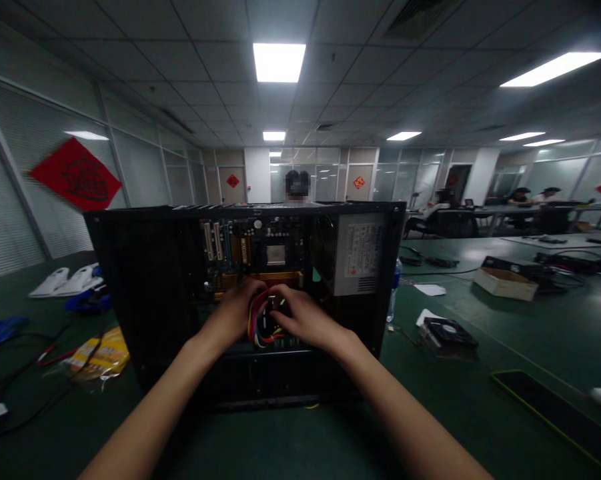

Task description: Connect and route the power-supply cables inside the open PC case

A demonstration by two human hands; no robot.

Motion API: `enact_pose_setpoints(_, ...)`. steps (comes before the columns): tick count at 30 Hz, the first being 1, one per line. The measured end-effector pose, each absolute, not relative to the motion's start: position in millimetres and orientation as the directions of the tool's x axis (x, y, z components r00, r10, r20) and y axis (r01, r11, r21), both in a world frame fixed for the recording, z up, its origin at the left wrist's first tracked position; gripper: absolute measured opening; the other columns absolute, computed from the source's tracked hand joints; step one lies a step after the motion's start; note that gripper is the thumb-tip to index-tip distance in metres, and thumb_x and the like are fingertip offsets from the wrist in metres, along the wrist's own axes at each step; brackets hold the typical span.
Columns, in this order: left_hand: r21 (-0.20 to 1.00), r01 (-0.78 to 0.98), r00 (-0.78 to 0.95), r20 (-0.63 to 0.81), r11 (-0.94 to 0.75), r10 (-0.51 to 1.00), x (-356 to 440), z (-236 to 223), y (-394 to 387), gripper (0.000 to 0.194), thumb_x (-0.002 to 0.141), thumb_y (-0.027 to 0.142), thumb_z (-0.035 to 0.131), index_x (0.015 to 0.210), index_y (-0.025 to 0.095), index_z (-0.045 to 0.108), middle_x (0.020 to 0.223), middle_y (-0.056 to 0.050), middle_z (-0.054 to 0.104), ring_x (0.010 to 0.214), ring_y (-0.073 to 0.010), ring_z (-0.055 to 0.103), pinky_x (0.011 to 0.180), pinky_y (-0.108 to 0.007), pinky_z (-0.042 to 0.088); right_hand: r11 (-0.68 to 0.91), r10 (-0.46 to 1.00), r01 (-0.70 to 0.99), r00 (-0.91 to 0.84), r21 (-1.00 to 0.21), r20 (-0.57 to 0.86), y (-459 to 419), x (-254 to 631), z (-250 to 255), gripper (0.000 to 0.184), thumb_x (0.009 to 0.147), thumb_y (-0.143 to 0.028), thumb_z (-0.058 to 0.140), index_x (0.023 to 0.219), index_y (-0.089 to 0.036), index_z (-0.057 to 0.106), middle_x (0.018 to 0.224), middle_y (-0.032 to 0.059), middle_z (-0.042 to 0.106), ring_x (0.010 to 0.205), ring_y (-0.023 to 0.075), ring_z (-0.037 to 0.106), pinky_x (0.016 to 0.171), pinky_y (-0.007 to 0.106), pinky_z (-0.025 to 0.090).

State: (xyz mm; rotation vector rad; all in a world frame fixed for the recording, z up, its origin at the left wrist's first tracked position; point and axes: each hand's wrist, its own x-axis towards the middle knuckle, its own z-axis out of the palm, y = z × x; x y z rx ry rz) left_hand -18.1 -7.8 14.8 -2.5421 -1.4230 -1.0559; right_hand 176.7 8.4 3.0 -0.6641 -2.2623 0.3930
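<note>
An open black computer case lies on its side on a green table, showing a motherboard and a grey power supply. Both my hands reach inside it, low in the middle. My left hand curls its fingers on a bundle of red, yellow and black wires. My right hand is closed on the same bundle from the right, fingertips meeting the left hand's. What the wires end in is hidden by the fingers.
A loose cooling fan and paper scraps lie right of the case, with a water bottle beside it. A yellow bag, cables and white parts lie left. A cardboard box sits far right. People sit behind.
</note>
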Motion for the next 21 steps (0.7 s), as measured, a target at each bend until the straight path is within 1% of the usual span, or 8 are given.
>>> enact_pose_setpoints(3,0.294,0.734,0.411,0.525,-0.612,0.746,-13.5,14.4,-9.7,0.023,0.085,0.021,0.054,0.107,0.020,0.060,0.106,-0.007,0.066,0.096,-0.0206,0.063,0.082,-0.032,0.048,0.822,0.567,0.366,-0.593,-0.436,0.571,11.2,178.3,1.7,0.031,0.083,-0.013,0.059,0.112,-0.019,0.051,0.105,0.0067,0.064,0.097,0.0188,0.059,0.083,0.030,0.042)
enact_pose_setpoints(6,0.332,0.712,0.408,0.522,-0.619,0.749,-11.5,15.0,-11.0,0.029,0.084,0.020,0.056,0.112,0.022,0.059,0.111,-0.007,0.067,0.100,-0.0212,0.063,0.086,-0.032,0.048,0.819,0.573,0.401,-0.557,-0.410,0.601,12.9,178.6,0.7,0.032,0.084,-0.012,0.057,0.114,-0.019,0.051,0.110,0.0073,0.062,0.101,0.0190,0.058,0.086,0.031,0.042)
enact_pose_setpoints(9,0.335,0.713,0.403,0.522,-0.616,0.751,-11.3,15.4,-11.4,0.026,0.083,0.020,0.057,0.109,0.022,0.060,0.109,-0.007,0.068,0.099,-0.0214,0.064,0.085,-0.032,0.048,0.816,0.577,0.437,-0.576,-0.378,0.578,13.6,178.5,-1.1,0.034,0.084,-0.012,0.058,0.116,-0.019,0.052,0.110,0.0068,0.060,0.104,0.0187,0.056,0.088,0.031,0.041)
enact_pose_setpoints(12,0.320,0.720,0.423,0.502,-0.617,0.754,-11.3,15.3,-11.5,0.023,0.084,0.021,0.058,0.106,0.021,0.061,0.107,-0.006,0.068,0.098,-0.0209,0.064,0.083,-0.031,0.048,0.794,0.604,0.499,-0.584,-0.346,0.542,13.8,178.6,-2.7,0.030,0.083,-0.014,0.061,0.112,-0.019,0.055,0.109,0.0064,0.057,0.102,0.0184,0.054,0.086,0.030,0.041)
enact_pose_setpoints(14,0.297,0.735,0.432,0.488,-0.610,0.758,-11.7,14.2,-10.9,0.022,0.084,0.023,0.059,0.106,0.020,0.061,0.105,-0.006,0.067,0.097,-0.0208,0.063,0.083,-0.031,0.047,0.785,0.612,0.533,-0.587,-0.315,0.531,13.8,178.8,-3.1,0.025,0.082,-0.015,0.062,0.106,-0.018,0.055,0.108,0.0064,0.055,0.100,0.0183,0.053,0.084,0.029,0.041)
enact_pose_setpoints(17,0.221,0.776,0.449,0.462,-0.590,0.765,-13.6,11.6,-8.6,0.014,0.085,0.024,0.059,0.097,0.019,0.063,0.098,-0.006,0.066,0.092,-0.0205,0.063,0.079,-0.030,0.046,0.771,0.626,0.580,-0.611,-0.263,0.485,12.7,178.9,-2.2,0.014,0.083,-0.014,0.060,0.096,-0.018,0.056,0.098,0.0044,0.057,0.090,0.0170,0.054,0.076,0.027,0.039)
enact_pose_setpoints(19,0.174,0.797,0.460,0.446,-0.578,0.768,-15.5,10.2,-7.1,0.009,0.085,0.021,0.058,0.092,0.018,0.063,0.096,-0.006,0.066,0.091,-0.0202,0.062,0.078,-0.029,0.045,0.758,0.637,0.611,-0.617,-0.228,0.462,10.6,179.1,-0.4,0.014,0.084,-0.015,0.060,0.097,-0.018,0.057,0.095,0.0036,0.057,0.087,0.0164,0.055,0.073,0.026,0.038)
enact_pose_setpoints(21,0.155,0.821,0.436,0.451,-0.550,0.779,-17.0,9.8,-6.2,0.009,0.084,0.018,0.058,0.091,0.019,0.064,0.097,-0.006,0.066,0.092,-0.0202,0.062,0.078,-0.028,0.045,0.742,0.647,0.644,-0.614,-0.187,0.453,8.1,179.1,2.0,0.013,0.085,-0.017,0.059,0.098,-0.019,0.059,0.097,0.0043,0.057,0.088,0.0167,0.056,0.071,0.026,0.038)
